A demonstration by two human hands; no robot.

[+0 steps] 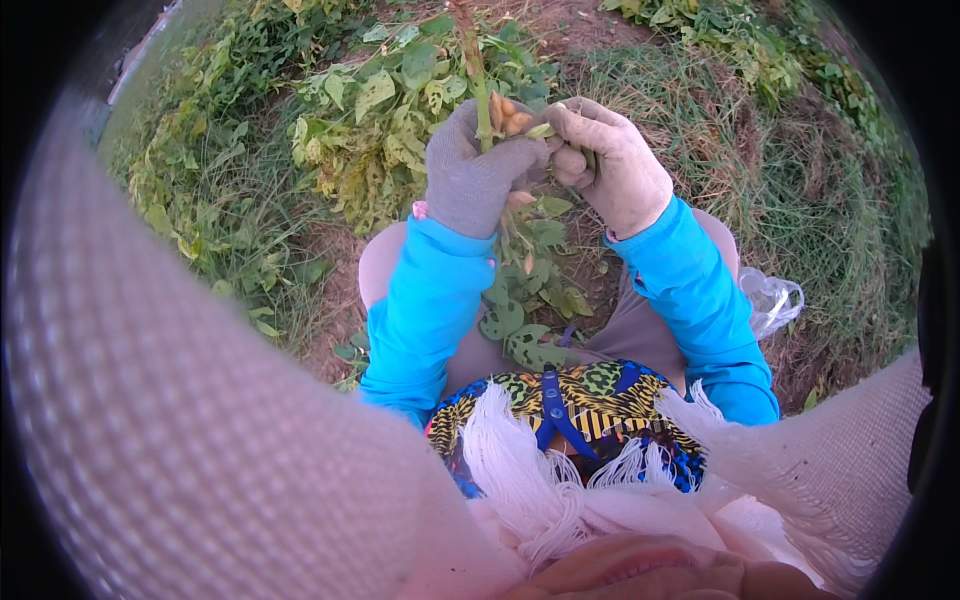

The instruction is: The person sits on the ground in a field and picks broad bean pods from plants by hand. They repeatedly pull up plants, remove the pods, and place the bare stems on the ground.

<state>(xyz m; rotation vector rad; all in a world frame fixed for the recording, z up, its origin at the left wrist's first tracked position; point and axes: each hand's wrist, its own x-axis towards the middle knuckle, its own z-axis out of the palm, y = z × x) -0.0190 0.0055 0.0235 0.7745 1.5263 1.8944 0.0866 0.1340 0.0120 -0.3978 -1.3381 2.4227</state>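
My left hand (480, 161), in a grey knit glove, is closed round a thick green plant stem (480, 97) that turns brown towards its top. Several yellow-orange pods or flowers (508, 116) show between its thumb and fingers. My right hand (611, 154), in a paler, soiled glove, meets the left fingertips and pinches a small green pod or leaf piece (540, 130). More green pieces lie partly hidden in its curled fingers. Below both hands, leaves with holes (536, 345) and a few tan pods (520, 199) hang over my lap.
Yellowing leafy plants (405, 127) grow in front and to the left. Grass and dry stalks (817, 217) cover the ground at right. A clear plastic bag (769, 300) lies by my right knee. Bare brown soil (341, 277) shows near my left knee. A pale fringed scarf (517, 480) hangs over my chest.
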